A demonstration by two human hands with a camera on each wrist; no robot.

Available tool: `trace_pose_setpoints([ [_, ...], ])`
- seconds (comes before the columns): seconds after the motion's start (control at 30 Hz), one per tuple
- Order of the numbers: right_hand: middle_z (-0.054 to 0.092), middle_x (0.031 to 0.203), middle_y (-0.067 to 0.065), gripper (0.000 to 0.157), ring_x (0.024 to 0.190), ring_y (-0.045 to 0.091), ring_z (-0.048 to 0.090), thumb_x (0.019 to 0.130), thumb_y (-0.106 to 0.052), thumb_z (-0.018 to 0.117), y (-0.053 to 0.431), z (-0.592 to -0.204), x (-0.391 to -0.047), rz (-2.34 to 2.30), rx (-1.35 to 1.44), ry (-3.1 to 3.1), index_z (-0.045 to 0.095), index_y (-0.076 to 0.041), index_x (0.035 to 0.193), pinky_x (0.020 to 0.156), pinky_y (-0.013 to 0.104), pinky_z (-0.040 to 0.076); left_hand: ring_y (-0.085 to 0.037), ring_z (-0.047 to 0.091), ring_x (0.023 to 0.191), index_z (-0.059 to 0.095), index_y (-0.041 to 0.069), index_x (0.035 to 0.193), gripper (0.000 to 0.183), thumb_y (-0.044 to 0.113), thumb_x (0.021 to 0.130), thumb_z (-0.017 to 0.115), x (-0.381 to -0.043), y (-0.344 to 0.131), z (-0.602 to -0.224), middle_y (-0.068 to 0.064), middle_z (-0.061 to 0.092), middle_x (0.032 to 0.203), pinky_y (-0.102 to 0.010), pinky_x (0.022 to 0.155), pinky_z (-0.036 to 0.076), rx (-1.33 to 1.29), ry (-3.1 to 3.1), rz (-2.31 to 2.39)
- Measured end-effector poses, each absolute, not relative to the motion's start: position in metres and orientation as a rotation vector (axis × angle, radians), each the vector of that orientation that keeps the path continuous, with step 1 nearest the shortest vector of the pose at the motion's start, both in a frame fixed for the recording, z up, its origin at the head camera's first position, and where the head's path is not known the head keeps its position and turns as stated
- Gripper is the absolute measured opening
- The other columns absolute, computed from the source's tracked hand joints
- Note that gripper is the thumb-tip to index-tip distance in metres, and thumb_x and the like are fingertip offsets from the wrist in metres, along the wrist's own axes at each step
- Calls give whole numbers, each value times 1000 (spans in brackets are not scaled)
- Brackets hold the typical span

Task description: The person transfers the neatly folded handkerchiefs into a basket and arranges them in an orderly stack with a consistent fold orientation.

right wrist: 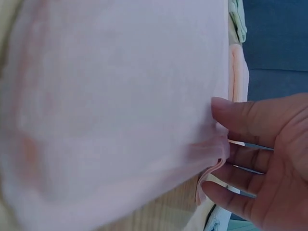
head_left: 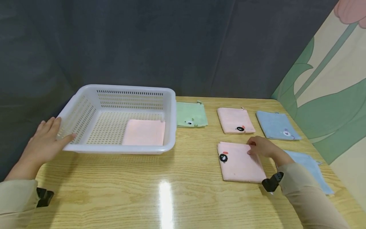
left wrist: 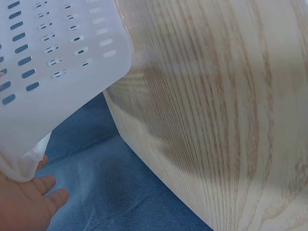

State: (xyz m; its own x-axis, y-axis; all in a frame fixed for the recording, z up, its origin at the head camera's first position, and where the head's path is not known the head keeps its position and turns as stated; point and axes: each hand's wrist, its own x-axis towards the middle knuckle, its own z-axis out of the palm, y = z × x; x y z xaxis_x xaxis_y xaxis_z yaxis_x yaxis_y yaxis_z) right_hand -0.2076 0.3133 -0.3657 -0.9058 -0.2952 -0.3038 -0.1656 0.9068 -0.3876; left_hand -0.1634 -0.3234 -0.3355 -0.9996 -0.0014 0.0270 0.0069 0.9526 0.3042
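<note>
At the left, a white plastic basket (head_left: 151, 148) with slotted walls holds a folded pink towel (head_left: 144, 132). My left hand (head_left: 45, 138) grips the basket's near left corner, thumb over the front rim and fingers along the left side. In the left wrist view, fingertips (left wrist: 57, 198) show beyond the rim. At the right, my right hand (head_left: 261, 146) pinches the far right edge of another folded pink towel (head_left: 240, 165) with a dark round face on it. The right wrist view shows the thumb (right wrist: 226, 108) on top of this towel (right wrist: 120, 96) and the other fingers below its edge.
Behind the held towel lies another folded pink towel (head_left: 235, 121). A green towel (head_left: 191, 114) lies beside the basket. Two blue towels, one farther back (head_left: 277, 125) and one partly behind the right forearm (head_left: 310, 168), lie near the table's right edge. A dark curtain (head_left: 171, 44) hangs behind.
</note>
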Motion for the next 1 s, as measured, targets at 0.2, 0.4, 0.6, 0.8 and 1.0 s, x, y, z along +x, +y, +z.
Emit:
trace_pose_setpoints([
  [0.2,51,81,9,26,72,21,44,77,-12,60,313,-367,-213,-482,-311,2672,53,6,94,63,36,38,-46,-15,120,-6,-10,132,82,47,88,34,-164,-324,-337,-34,-6,134,-66,87,7,2,-3067,-484],
  [0.4,44,73,5,24,67,19,40,75,-11,63,314,-368,-215,-486,-327,2660,54,5,90,59,32,32,-45,-15,120,-5,-10,132,82,48,88,34,-164,-324,-338,-33,-7,135,-66,87,6,6,-3063,-488],
  [0.6,39,68,2,19,63,17,37,73,-9,65,314,-365,-213,-553,-337,2666,53,2,84,56,30,29,-46,-15,120,-5,-10,132,82,47,88,34,-164,-324,-337,-34,-7,134,-64,89,5,-7,-3058,-491],
  [0.8,39,70,3,16,65,17,36,74,-7,64,315,-363,-210,-636,-335,2660,51,0,82,57,30,28,-46,-15,120,-5,-11,132,81,46,89,34,-164,-324,-336,-34,-7,134,-64,89,5,-10,-3062,-487],
  [1.0,36,68,2,12,65,17,36,78,-7,60,318,-360,-209,-654,-328,2642,50,-3,81,57,30,28,-46,-15,120,-5,-11,132,81,46,89,34,-163,-323,-336,-35,-6,134,-64,89,5,-16,-3061,-484],
])
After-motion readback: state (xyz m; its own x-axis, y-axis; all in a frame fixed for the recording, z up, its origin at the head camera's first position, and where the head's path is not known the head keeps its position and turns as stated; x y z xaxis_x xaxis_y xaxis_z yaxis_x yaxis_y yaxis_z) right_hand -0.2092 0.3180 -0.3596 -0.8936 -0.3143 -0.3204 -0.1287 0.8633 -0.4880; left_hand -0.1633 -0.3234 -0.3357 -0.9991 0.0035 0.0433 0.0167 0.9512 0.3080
